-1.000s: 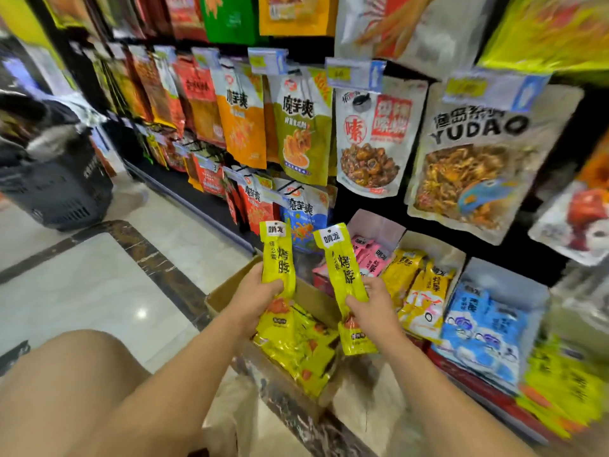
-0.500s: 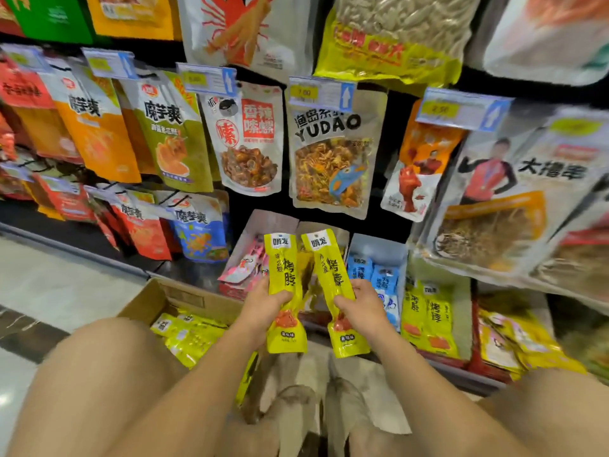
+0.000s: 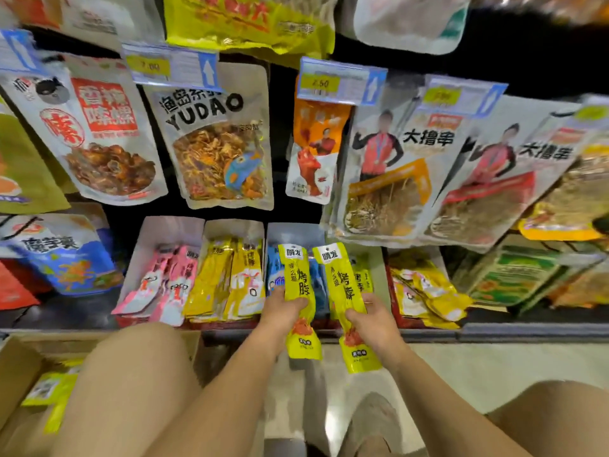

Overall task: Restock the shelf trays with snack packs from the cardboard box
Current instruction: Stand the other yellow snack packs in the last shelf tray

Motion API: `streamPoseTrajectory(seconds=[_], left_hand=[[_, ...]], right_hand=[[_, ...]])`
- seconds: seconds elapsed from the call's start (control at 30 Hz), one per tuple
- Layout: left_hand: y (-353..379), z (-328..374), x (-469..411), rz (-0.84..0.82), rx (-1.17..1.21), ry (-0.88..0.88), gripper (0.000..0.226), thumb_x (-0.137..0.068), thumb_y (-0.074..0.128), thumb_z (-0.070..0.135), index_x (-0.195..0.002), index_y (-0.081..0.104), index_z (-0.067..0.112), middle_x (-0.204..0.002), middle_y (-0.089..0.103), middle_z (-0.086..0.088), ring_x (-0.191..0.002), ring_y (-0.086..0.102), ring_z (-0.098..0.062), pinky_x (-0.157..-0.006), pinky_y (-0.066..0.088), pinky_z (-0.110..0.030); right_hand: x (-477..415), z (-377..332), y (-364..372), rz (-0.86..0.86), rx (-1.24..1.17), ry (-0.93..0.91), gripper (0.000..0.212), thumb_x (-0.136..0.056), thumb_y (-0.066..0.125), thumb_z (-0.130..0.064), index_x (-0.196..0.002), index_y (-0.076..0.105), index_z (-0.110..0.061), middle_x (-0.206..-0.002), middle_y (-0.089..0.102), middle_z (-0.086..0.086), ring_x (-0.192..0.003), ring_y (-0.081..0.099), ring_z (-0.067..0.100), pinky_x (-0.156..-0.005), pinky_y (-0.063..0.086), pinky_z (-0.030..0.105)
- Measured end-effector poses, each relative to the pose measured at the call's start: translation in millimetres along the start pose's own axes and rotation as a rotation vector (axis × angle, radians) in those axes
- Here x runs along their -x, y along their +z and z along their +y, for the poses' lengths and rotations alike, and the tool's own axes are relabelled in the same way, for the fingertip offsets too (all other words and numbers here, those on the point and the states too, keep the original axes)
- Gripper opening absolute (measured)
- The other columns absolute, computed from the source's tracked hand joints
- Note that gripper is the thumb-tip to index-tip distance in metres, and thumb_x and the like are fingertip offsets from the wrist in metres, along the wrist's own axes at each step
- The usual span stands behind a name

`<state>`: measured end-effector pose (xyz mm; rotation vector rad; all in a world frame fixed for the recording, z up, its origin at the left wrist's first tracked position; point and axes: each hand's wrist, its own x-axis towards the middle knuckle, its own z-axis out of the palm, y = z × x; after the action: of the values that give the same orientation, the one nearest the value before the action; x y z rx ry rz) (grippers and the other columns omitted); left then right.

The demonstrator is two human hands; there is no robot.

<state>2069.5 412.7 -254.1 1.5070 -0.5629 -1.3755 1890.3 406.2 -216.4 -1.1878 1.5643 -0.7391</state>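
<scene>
Head view: shelf trays (image 3: 230,229) just beyond both hands; pink packs (image 3: 164,282) far left of L hand (image 3: 283,311), yellow packs (image 3: 230,282) nearer, blue packs (image 3: 273,275) right behind it; cardboard box (image 3: 16,374) low, well left of L hand, w/ yellow-green packs (image 3: 49,390) inside; L hand grips L pack (image 3: 298,291) upright; R hand (image 3: 372,321) grips R pack (image 3: 342,291); packs side by side, not touching.

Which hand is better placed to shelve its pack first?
Right, probably. The right hand holds the right pack directly in front of the lime tray, whose packs match. The left hand holds the left pack in front of the blue tray, one slot off.
</scene>
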Motion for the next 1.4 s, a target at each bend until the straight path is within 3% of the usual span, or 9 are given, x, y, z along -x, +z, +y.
streamPoseTrajectory(seconds=[0.13,0.33,0.5,0.63,0.8,0.9,1.0,1.17,1.4], left_hand=[[39.9,-7.1,-19.5,-0.041,-0.036,-0.065,0.021,-0.089,0.062,0.0,-0.107,0.067,0.011,-0.099,0.073,-0.015,-0.08,0.068,-0.031,-0.056,0.056,-0.034],[98.4,-16.9,-63.6,-0.069,-0.09,-0.119,0.022,-0.088,0.066,0.004,-0.107,0.067,0.015,-0.106,0.073,-0.017,-0.084,0.073,-0.039,-0.07,0.059,-0.058],[136.4,-29.3,-107.1,-0.031,-0.178,-0.131,0.058,-0.085,0.075,0.021,-0.137,0.05,0.011,-0.13,0.06,-0.01,-0.075,0.072,-0.017,-0.053,0.057,-0.029],[161.7,-37.2,-131.0,0.018,-0.349,-0.106,0.07,-0.086,0.073,0.035,-0.146,0.043,0.015,-0.15,0.043,-0.008,-0.121,0.056,-0.027,-0.094,0.052,-0.037],[184.7,-56.2,-165.1,0.032,-0.472,-0.133,0.052,-0.099,0.046,0.001,-0.149,0.038,0.015,-0.134,0.045,-0.003,-0.085,0.051,-0.012,-0.058,0.046,-0.013],[196.2,-67.1,-171.9,0.009,-0.635,-0.101,0.037,-0.096,0.049,0.0,-0.128,0.054,0.018,-0.125,0.054,0.0,-0.102,0.056,-0.02,-0.074,0.04,-0.021],[204.6,-73.9,-170.4,0.003,-0.684,-0.104,0.057,-0.097,0.056,0.01,-0.151,0.037,0.016,-0.15,0.045,-0.005,-0.121,0.058,-0.023,-0.071,0.045,-0.013],[202.9,-76.6,-167.3,0.051,-0.89,0.019,0.062,-0.091,0.068,0.026,-0.147,0.044,0.013,-0.132,0.059,-0.014,-0.114,0.062,-0.024,-0.097,0.048,-0.032],[175.4,-58.0,-155.8,0.088,-0.903,0.201,0.047,-0.091,0.067,0.026,-0.135,0.054,0.014,-0.128,0.056,-0.01,-0.11,0.059,-0.024,-0.088,0.05,-0.034]], right_hand=[[-16.4,29.7,-32.5,0.107,-0.092,0.017,0.019,-0.084,0.062,0.004,-0.096,0.064,-0.01,-0.09,0.075,0.011,-0.059,0.069,0.019,-0.047,0.056,0.033],[-47.9,76.1,-76.3,0.222,-0.13,0.073,0.021,-0.076,0.063,-0.005,-0.083,0.074,-0.022,-0.08,0.074,0.011,-0.064,0.068,0.026,-0.061,0.061,0.049],[-67.1,85.9,-99.5,0.287,-0.202,0.102,0.043,-0.082,0.059,0.006,-0.066,0.073,-0.032,-0.071,0.066,0.017,-0.056,0.059,0.028,-0.053,0.058,0.048],[-78.3,96.1,-107.4,0.309,-0.251,0.147,0.048,-0.084,0.058,0.008,-0.061,0.071,-0.032,-0.069,0.064,0.012,-0.055,0.057,0.029,-0.053,0.058,0.051],[-98.3,105.6,-110.0,0.316,-0.302,0.177,0.023,-0.084,0.057,0.008,-0.075,0.068,-0.011,-0.062,0.06,0.009,-0.053,0.053,0.029,-0.051,0.055,0.043],[-109.4,105.2,-110.0,0.307,-0.328,0.168,0.02,-0.084,0.057,0.006,-0.078,0.066,-0.012,-0.062,0.059,0.006,-0.05,0.053,0.027,-0.05,0.053,0.038],[-117.3,102.1,-109.4,0.311,-0.387,0.171,0.017,-0.085,0.06,0.005,-0.092,0.066,-0.011,-0.072,0.064,0.008,-0.049,0.053,0.025,-0.048,0.053,0.036],[-126.4,104.9,-108.6,0.328,-0.39,0.193,0.021,-0.086,0.063,0.002,-0.106,0.064,-0.005,-0.087,0.072,0.013,-0.049,0.058,0.019,-0.046,0.052,0.03],[-141.1,102.3,-89.4,0.312,-0.302,0.205,0.027,-0.082,0.068,-0.005,-0.108,0.065,-0.008,-0.09,0.076,0.008,-0.062,0.069,0.016,-0.055,0.059,0.032]])
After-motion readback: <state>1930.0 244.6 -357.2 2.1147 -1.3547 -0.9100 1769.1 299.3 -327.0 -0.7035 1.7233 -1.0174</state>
